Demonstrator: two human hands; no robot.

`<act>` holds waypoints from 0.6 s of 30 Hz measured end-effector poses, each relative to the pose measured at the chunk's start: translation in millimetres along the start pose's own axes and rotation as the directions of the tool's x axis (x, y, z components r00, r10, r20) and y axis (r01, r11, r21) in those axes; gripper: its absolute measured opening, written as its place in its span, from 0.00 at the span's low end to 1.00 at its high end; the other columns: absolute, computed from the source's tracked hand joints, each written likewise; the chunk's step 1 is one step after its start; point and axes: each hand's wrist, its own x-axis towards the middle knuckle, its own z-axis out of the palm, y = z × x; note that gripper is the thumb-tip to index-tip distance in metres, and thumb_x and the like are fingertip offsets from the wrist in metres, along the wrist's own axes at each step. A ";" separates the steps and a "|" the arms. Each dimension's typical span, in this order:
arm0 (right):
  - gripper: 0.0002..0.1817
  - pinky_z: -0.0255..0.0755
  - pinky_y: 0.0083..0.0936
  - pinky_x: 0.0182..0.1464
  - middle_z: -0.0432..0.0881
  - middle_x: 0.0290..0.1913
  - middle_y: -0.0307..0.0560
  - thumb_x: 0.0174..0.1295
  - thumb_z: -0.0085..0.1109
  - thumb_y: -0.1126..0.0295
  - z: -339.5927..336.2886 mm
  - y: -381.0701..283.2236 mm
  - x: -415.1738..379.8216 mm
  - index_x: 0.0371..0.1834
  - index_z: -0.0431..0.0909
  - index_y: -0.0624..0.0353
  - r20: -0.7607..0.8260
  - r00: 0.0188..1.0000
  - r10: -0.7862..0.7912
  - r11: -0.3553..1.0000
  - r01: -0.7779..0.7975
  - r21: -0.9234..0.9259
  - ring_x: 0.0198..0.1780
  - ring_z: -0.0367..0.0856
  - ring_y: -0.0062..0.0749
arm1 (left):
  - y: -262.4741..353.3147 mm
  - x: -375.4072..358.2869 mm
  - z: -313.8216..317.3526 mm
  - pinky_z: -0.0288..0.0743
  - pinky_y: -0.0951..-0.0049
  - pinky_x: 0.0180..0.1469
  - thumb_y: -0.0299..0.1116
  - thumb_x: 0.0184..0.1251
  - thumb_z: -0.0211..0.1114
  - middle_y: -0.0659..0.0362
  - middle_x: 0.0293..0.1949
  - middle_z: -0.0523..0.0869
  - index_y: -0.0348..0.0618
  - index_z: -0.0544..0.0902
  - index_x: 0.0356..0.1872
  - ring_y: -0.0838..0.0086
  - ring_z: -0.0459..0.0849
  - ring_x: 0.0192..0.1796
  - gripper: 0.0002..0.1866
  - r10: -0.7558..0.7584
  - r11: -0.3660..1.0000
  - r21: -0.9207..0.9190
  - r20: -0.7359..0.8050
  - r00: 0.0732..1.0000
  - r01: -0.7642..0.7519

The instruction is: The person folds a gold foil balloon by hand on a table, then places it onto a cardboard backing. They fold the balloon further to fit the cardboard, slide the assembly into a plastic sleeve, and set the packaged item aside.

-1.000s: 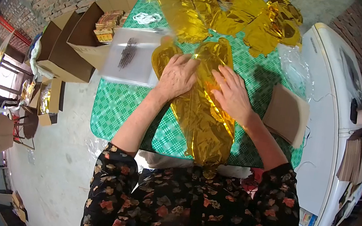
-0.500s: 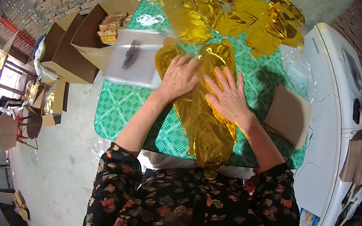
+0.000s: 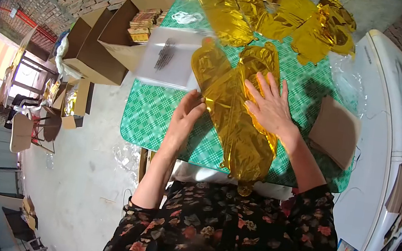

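Observation:
A flat gold foil piece (image 3: 251,156) with two long arms lies on the green checked tablecloth (image 3: 152,118), its narrow end at the near table edge. My right hand (image 3: 270,107) rests flat on its right arm, fingers spread. At the left arm's outer edge is my left hand (image 3: 187,110), fingers curled with the thumb close to the fingertips. Whether the foil edge is between them is too small to tell. Clear plastic sheets or bags (image 3: 176,67) with a dark bundle of thin pieces (image 3: 166,54) lie just beyond my left hand.
More gold foil (image 3: 284,23) covers the far side of the table. Brown card sheets (image 3: 335,131) lie at the right, near clear plastic wrap (image 3: 347,82). Open cardboard boxes (image 3: 100,66) stand at the left. A white fridge (image 3: 371,151) stands along the right side.
My left hand has come off the middle of the foil and moved left and nearer, to its outer edge, fingers now curled. My right hand still lies on the foil. The view has shifted slightly.

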 end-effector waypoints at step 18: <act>0.34 0.27 0.68 0.85 0.54 0.88 0.48 0.81 0.44 0.42 2.6 -0.7 -0.7 0.87 0.61 0.36 -0.024 1.000 0.008 1.000 -0.008 0.007 0.89 0.43 0.51 | 13.5 45.3 14.7 0.65 0.80 0.17 0.51 0.83 0.63 0.61 0.23 0.87 0.39 0.86 0.39 0.81 0.79 0.18 0.23 -0.308 0.903 0.380 0.253 0.917 0.198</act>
